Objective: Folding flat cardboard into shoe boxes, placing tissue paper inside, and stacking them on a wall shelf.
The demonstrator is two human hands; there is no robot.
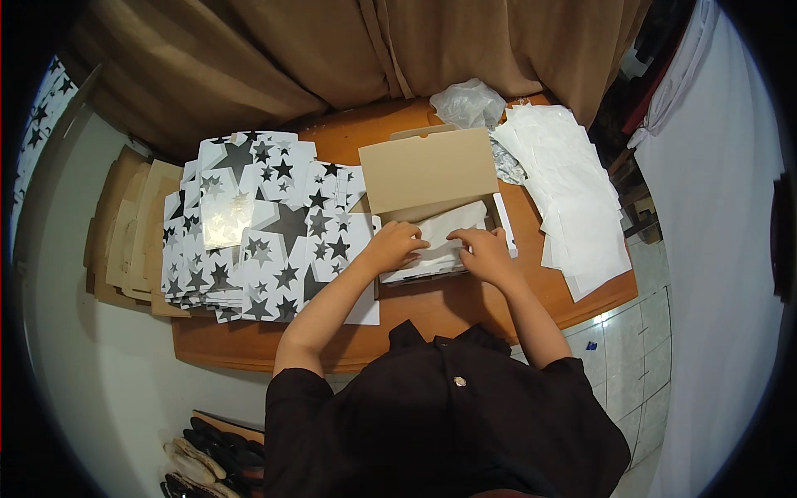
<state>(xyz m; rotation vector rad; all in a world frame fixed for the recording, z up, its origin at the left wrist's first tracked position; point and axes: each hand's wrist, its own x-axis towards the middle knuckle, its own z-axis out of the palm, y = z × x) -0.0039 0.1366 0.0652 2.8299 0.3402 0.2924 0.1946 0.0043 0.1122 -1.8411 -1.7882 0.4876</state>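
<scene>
Head view showed the left hand (398, 246) with bent fingers at the left of the tissue paper (452, 222), and the right hand (488, 255) curled over its right part; whether either pinched the paper could not be told. That paper lay inside the open cardboard box (427, 176), near the middle of the worktop's (531, 290) near edge, its lid raised. Arranging the lining seemed the step in hand; the next move called for light, even fingertip control against creasing. Star-printed cardboard (286, 220) filled the left end, white sheets (573, 191) the right.
</scene>
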